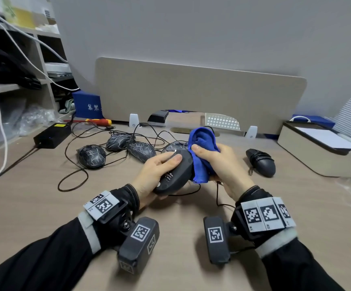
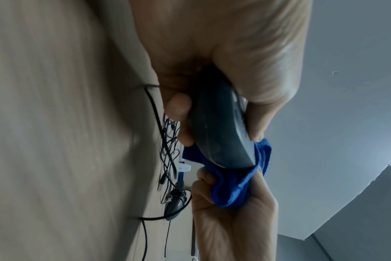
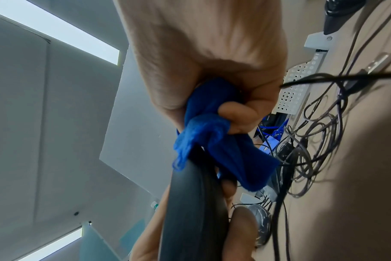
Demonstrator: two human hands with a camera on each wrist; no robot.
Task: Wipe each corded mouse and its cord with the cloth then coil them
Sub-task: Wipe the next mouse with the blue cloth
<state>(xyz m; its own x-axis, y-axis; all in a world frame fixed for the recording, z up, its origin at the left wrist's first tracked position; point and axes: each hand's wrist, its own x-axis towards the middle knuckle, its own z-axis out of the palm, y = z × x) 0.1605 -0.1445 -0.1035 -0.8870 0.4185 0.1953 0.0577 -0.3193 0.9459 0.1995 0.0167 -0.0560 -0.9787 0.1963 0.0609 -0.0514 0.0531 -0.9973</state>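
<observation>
My left hand [image 1: 160, 171] grips a dark grey corded mouse [image 1: 175, 175] above the desk, underside up, thumb across its base. In the left wrist view the same mouse [image 2: 221, 127] sits between thumb and fingers. My right hand [image 1: 216, 164] holds a bunched blue cloth [image 1: 202, 152] against the mouse's right side; the cloth [image 3: 214, 139] wraps over the mouse's edge [image 3: 190, 211]. Its black cord [image 1: 218, 196] trails under my right wrist. Several scribble-marked mice [image 1: 91, 156] lie tangled in cords behind. A coiled mouse [image 1: 260, 162] lies at the right.
A black power brick [image 1: 52, 135] and a red-yellow screwdriver [image 1: 99, 122] lie at the back left. A beige divider panel [image 1: 199, 95] stands behind the desk. A white box [image 1: 326, 150] sits at the right edge. Shelves with white cables [image 1: 19, 49] fill the left.
</observation>
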